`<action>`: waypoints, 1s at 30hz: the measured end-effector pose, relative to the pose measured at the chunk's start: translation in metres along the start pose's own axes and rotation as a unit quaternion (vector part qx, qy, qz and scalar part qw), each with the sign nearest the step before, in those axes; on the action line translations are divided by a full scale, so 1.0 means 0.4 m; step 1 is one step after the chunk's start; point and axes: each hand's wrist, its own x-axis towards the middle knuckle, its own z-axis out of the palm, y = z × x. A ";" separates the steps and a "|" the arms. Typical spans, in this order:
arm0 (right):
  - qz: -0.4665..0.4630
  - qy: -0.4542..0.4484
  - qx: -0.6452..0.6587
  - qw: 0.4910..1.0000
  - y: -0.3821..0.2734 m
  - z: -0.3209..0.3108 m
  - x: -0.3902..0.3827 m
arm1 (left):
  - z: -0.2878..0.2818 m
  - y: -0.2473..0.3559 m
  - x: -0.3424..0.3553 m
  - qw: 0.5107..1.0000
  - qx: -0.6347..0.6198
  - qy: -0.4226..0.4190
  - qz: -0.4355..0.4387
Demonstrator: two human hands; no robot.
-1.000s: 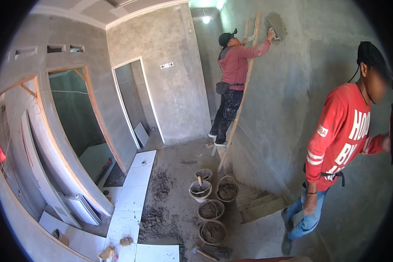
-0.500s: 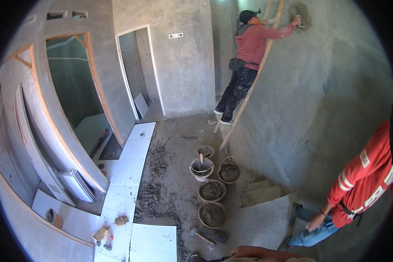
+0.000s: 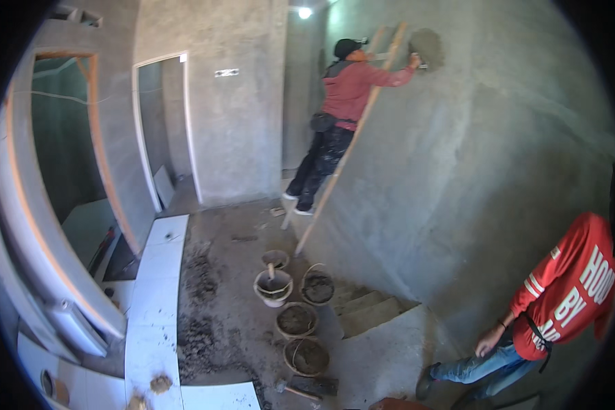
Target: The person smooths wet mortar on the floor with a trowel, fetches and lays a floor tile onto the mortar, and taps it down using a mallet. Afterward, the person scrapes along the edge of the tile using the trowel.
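Neither of my hands can be made out. Only a reddish-brown sliver shows at the lower edge, too little to name. Nearest to that edge on the floor lies a hammer with a wooden handle, next to a dark flat board. Beyond them stands a bucket of grey mortar, with several more behind it. One pale bucket has a light handle sticking up out of it. At the lower left, a white floor tile borders rough mortar spread on the floor.
A co-worker on a wooden ladder holds a tool against a wet wall patch. At right, a person in red stands near low concrete steps. White tiles run along the left; a crumpled tan lump lies on them.
The view has swung right and up, so the scene sits further left and lower. The forearm at the lower edge has almost left the picture. The ladder worker's arm has lowered beside the patch.
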 end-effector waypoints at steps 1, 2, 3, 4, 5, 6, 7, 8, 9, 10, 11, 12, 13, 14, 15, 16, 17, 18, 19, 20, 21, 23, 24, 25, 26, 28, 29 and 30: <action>0.023 0.008 0.005 1.000 0.022 0.009 -0.001 | 0.012 -0.056 0.009 0.998 -0.011 -0.005 -0.063; 0.044 0.015 0.012 0.999 0.042 0.019 -0.003 | 0.028 -0.101 0.033 0.987 -0.020 -0.063 -0.146; 0.071 0.022 0.019 0.997 0.064 0.027 -0.007 | 0.036 -0.144 0.031 0.980 -0.021 -0.075 -0.183; 0.095 0.026 0.027 0.995 0.084 0.038 -0.013 | 0.042 -0.174 0.028 0.970 -0.031 -0.092 -0.221; 0.114 0.031 0.036 0.992 0.107 0.048 -0.011 | 0.054 -0.191 0.043 0.965 -0.045 -0.100 -0.237; 0.132 0.035 0.044 0.990 0.127 0.057 -0.010 | 0.058 -0.199 0.056 0.962 -0.059 -0.106 -0.244; 0.148 0.039 0.052 0.987 0.146 0.068 -0.011 | 0.059 -0.194 0.074 0.962 -0.069 -0.113 -0.239; 0.160 0.043 0.059 0.984 0.167 0.078 -0.005 | 0.058 -0.181 0.102 0.963 -0.076 -0.115 -0.232; 0.170 0.048 0.066 0.982 0.181 0.090 -0.002 | 0.054 -0.156 0.129 0.965 -0.082 -0.118 -0.218; 0.180 0.053 0.073 0.980 0.198 0.097 0.004 | 0.052 -0.124 0.163 0.968 -0.088 -0.123 -0.202; 0.186 0.057 0.078 0.978 0.213 0.108 0.010 | 0.049 -0.089 0.193 0.970 -0.094 -0.125 -0.184; 0.193 0.058 0.082 0.976 0.226 0.119 0.016 | 0.045 -0.053 0.220 0.973 -0.097 -0.128 -0.164; 0.196 0.059 0.083 0.975 0.241 0.128 0.023 | 0.044 -0.015 0.249 0.976 -0.100 -0.132 -0.144; 0.202 0.059 0.083 0.974 0.254 0.138 0.032 | 0.044 0.022 0.273 0.978 -0.103 -0.133 -0.126; 0.203 0.058 0.080 0.974 0.263 0.143 0.041 | 0.043 0.058 0.296 0.979 -0.106 -0.136 -0.108; 0.203 0.057 0.073 0.975 0.270 0.147 0.053 | 0.043 0.092 0.315 0.980 -0.109 -0.138 -0.092; 0.202 0.055 0.064 0.976 0.272 0.145 0.067 | 0.045 0.122 0.329 0.980 -0.112 -0.142 -0.078; 0.201 0.056 0.053 0.977 0.268 0.142 0.081 | 0.048 0.150 0.343 0.981 -0.115 -0.144 -0.064; 0.189 0.059 0.036 0.980 0.257 0.134 0.096 | 0.048 0.174 0.352 0.981 -0.117 -0.145 -0.053; 0.167 0.070 0.004 0.984 0.238 0.122 0.115 | 0.051 0.195 0.359 0.981 -0.119 -0.150 -0.043; 0.138 0.088 -0.026 0.986 0.212 0.108 0.133 | 0.052 0.211 0.363 0.981 -0.121 -0.151 -0.034; 0.096 0.131 -0.044 0.986 0.150 0.085 0.152 | 0.053 0.232 0.364 0.979 -0.126 -0.157 -0.023; 0.080 0.150 -0.045 0.984 0.117 0.078 0.157 | 0.054 0.238 0.360 0.979 -0.127 -0.159 -0.020; 0.034 0.185 -0.058 0.980 0.086 0.072 0.158 | 0.054 0.242 0.358 0.979 -0.129 -0.160 -0.017; 0.046 0.186 -0.049 0.980 0.068 0.069 0.156 | 0.055 0.242 0.353 0.978 -0.129 -0.161 -0.015; 0.042 0.172 0.017 0.984 0.047 0.073 0.150 | 0.055 0.238 0.344 0.978 -0.131 -0.162 -0.013; 0.065 0.150 0.020 0.986 0.048 0.078 0.148 | 0.055 0.235 0.340 0.978 -0.132 -0.162 -0.014; 0.024 0.161 -0.036 0.986 0.057 0.086 0.144 | 0.055 0.231 0.335 0.978 -0.132 -0.161 -0.014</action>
